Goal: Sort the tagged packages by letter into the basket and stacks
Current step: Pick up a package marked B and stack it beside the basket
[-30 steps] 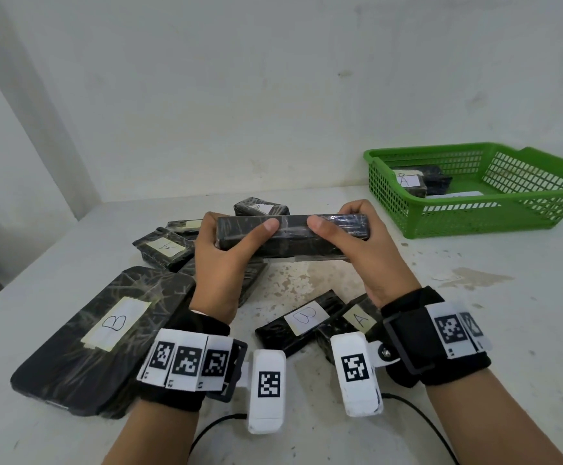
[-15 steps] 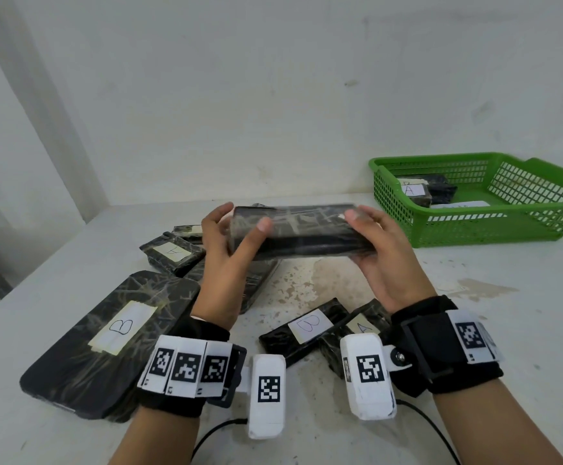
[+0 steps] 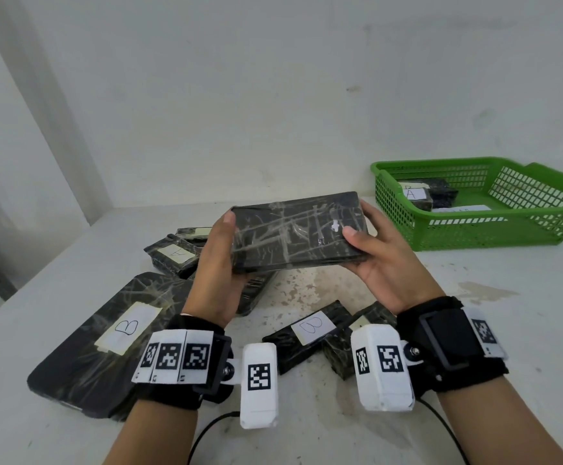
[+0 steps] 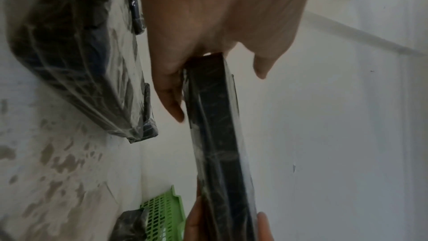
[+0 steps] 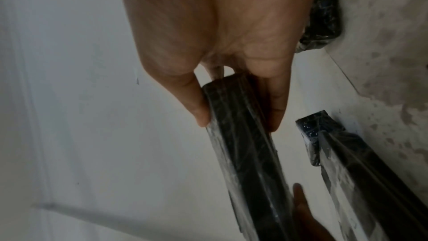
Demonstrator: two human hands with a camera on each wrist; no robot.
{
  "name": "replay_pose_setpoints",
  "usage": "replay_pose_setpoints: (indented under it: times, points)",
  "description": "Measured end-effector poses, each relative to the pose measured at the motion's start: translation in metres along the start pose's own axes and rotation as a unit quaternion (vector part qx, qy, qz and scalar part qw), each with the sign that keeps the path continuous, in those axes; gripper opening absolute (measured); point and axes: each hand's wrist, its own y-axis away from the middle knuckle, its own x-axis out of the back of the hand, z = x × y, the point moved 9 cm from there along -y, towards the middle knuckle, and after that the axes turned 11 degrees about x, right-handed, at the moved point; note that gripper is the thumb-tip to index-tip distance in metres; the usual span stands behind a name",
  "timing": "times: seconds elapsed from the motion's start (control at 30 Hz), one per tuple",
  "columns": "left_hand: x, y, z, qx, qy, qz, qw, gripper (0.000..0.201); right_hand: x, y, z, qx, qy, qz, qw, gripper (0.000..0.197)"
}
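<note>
A flat black wrapped package (image 3: 296, 233) is held above the table by both hands, its broad face towards me and showing no label. My left hand (image 3: 221, 260) grips its left end, thumb on top. At the right end, my right hand (image 3: 374, 250) grips it the same way. Both wrist views show the package edge-on (image 4: 215, 135) (image 5: 243, 144), pinched between thumb and fingers. On the table lie a large package tagged B (image 3: 105, 340), a small one tagged B (image 3: 306, 330), and one tagged A (image 3: 172, 255). The green basket (image 3: 494, 229) at right holds a package tagged A (image 3: 414, 194).
The white table (image 3: 474, 330) is stained in the middle. A wall stands close behind the table, another at left. More black packages lie under and behind the held one (image 3: 260, 290), and one sits by my right wrist (image 3: 363, 320). A cable (image 3: 206, 437) runs near the front edge.
Both hands have tilted the package from edge-on until its broad face points at me, and raised it slightly. The head view has shifted a little.
</note>
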Motion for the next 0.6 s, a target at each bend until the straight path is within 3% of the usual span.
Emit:
replay_pose_setpoints:
  times: [0.07,0.17,0.27,0.33,0.47,0.5,0.53,0.6]
  points:
    - [0.003,0.000,0.000,-0.016,-0.023,0.022,0.999,0.040,-0.001,0.000,-0.002,0.006,-0.005,-0.005,1.000,0.069]
    - [0.008,-0.001,0.000,-0.047,-0.050,0.056,0.996,0.031,-0.003,0.000,-0.003,0.006,0.016,-0.013,1.000,0.065]
    - [0.003,0.002,0.002,-0.052,-0.055,0.049,0.996,0.027,0.003,-0.002,-0.004,0.023,0.070,0.013,0.997,0.053]
    - [0.000,0.004,0.003,-0.039,-0.037,0.041,0.998,0.034,0.007,-0.002,-0.003,0.023,0.083,0.025,0.996,0.040]
    - [0.006,0.003,-0.003,-0.005,-0.018,0.060,0.998,0.090,0.003,-0.001,0.001,0.004,0.076,0.013,0.997,0.032]
    - [0.008,0.002,-0.003,-0.006,-0.026,0.063,0.998,0.091,0.001,-0.001,0.002,0.004,0.074,0.016,0.997,0.029]
    - [0.005,0.006,0.001,-0.009,-0.042,0.072,0.996,0.081,-0.002,0.000,0.003,0.002,0.076,0.018,0.997,0.031]
    - [0.002,0.009,0.006,-0.023,-0.073,0.080,0.994,0.056,-0.004,0.003,0.008,-0.008,0.102,0.022,0.994,0.063]
